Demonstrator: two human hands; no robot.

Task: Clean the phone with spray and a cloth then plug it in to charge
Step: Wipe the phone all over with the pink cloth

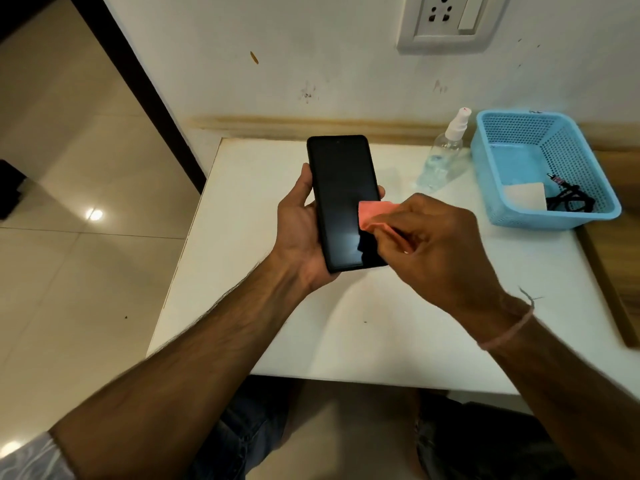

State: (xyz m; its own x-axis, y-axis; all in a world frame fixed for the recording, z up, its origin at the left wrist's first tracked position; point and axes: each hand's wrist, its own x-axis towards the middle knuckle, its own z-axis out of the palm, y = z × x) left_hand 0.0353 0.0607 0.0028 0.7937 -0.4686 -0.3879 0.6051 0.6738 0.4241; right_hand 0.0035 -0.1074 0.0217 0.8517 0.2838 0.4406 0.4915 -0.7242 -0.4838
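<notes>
I see phone (341, 199) black, glossy dark screen; cloth (375, 216) salmon pink; spray bottle (446, 150) clear, white nozzle; basket (571, 157) light blue, dotted hole pattern; charger block (524, 197) white; cable (573, 199) black; table (346, 334) white; wall (277, 46) off-white, brown stains; wrist thread (509, 332) pale pink

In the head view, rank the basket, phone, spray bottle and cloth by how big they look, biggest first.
1. basket
2. phone, though held nearer the camera
3. spray bottle
4. cloth, mostly hidden in the right hand
</notes>
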